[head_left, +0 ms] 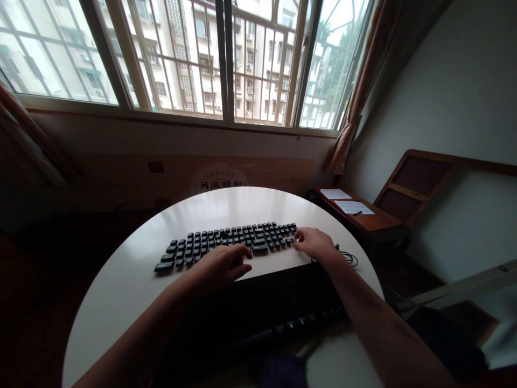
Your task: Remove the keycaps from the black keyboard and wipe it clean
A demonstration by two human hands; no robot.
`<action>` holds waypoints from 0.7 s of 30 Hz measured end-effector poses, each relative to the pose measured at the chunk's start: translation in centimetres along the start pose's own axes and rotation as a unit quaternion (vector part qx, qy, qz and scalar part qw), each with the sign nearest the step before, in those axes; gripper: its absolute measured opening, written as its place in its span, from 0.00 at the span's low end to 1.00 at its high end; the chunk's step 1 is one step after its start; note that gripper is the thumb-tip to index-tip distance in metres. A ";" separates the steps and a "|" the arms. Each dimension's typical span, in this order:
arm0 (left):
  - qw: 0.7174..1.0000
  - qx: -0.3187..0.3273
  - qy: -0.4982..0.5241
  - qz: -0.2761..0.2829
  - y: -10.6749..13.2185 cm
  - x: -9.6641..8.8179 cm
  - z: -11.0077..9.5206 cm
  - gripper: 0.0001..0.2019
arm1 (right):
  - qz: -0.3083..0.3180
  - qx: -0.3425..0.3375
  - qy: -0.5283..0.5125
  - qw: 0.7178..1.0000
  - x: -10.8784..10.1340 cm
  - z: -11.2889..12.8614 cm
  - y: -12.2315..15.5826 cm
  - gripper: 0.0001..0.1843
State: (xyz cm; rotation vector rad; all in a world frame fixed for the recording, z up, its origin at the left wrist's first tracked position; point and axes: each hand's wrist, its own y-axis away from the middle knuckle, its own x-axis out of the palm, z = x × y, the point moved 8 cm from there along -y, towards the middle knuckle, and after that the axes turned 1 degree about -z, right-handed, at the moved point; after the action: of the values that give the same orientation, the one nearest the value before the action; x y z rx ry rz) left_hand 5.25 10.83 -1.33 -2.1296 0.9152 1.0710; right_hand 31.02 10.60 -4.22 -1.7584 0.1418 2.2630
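Loose black keycaps (226,236) stand in rows across the white round table (121,280). Close to me lies a black keyboard base (278,293), most of it dark and bare, with several keycaps (297,325) along its near edge. My left hand (226,262) hovers at the near side of the loose rows, index finger and thumb apart, nothing visible between them. At the right end of the rows, the bent fingers of my right hand (315,242) close around a small keycap (293,241). My palm hides part of that grip.
A thin black cable (349,260) lies coiled at the table's right. Beyond the edge, a wooden chair (388,218) carries paper sheets (355,207) and a pen (357,213). Something purple (283,372) shows at the bottom. A barred window (226,64) fills the back.
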 end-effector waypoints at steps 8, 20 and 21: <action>0.998 0.009 -0.036 -0.055 -0.3 -1.1 0.5 0.12 | -0.356 -0.066 -0.122 0.924 -11.9 -1.1 5.6 0.20; 0.987 0.004 -0.108 -0.121 -0.3 -2.9 1.0 0.15 | -0.518 -0.166 -0.529 0.652 -18.2 -5.6 14.8 0.26; 0.986 0.004 -0.111 -0.122 -0.3 -3.0 1.1 0.15 | -0.472 -0.170 -0.546 0.671 -18.2 -5.4 14.6 0.26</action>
State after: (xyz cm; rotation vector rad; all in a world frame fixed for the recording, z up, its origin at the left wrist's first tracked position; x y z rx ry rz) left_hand 3.69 12.72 0.69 -2.0046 0.5391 1.1454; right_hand 36.21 -7.49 10.59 -0.0674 -1.1745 2.0408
